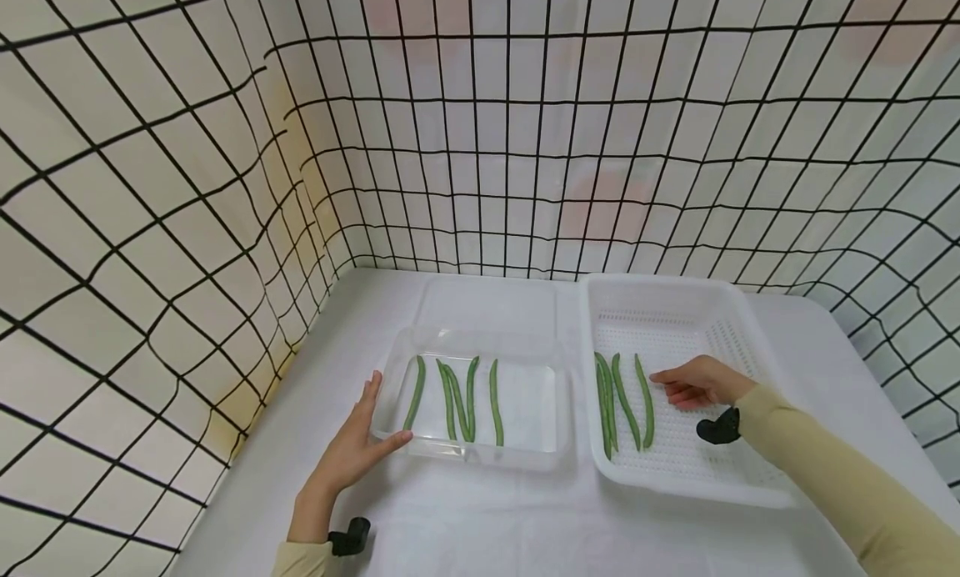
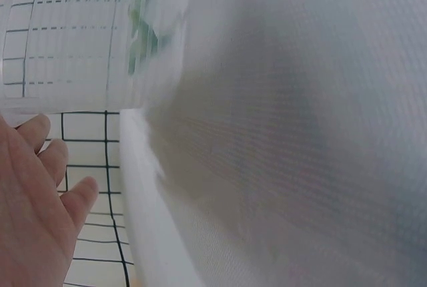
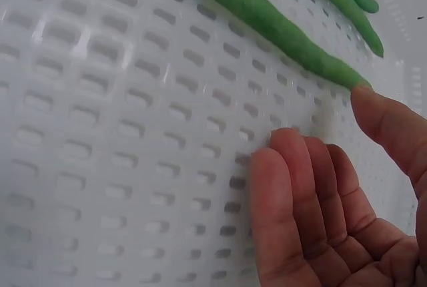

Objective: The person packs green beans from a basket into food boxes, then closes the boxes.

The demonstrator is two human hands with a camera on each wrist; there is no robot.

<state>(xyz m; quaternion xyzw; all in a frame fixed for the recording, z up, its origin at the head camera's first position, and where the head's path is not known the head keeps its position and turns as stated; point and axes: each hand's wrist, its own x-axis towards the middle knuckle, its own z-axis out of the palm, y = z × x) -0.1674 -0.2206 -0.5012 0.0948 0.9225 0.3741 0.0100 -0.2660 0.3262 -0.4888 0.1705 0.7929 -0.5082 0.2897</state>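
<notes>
A clear plastic container holds several green beans, lying roughly lengthwise front to back. My left hand is spread at its left front corner, thumb over the front rim and fingers along the left side. In the left wrist view, the left fingers show beside the container wall. To the right stands a white perforated basket with several green beans along its left side. Over the basket floor, my right hand has loosely bent fingers. Its thumb tip overlaps the end of the nearest bean; the other fingers are apart from it.
A translucent flat panel lies behind the clear container. White cloth covers the table. Black wire grid stands at the back and both sides, with pale fabric behind it.
</notes>
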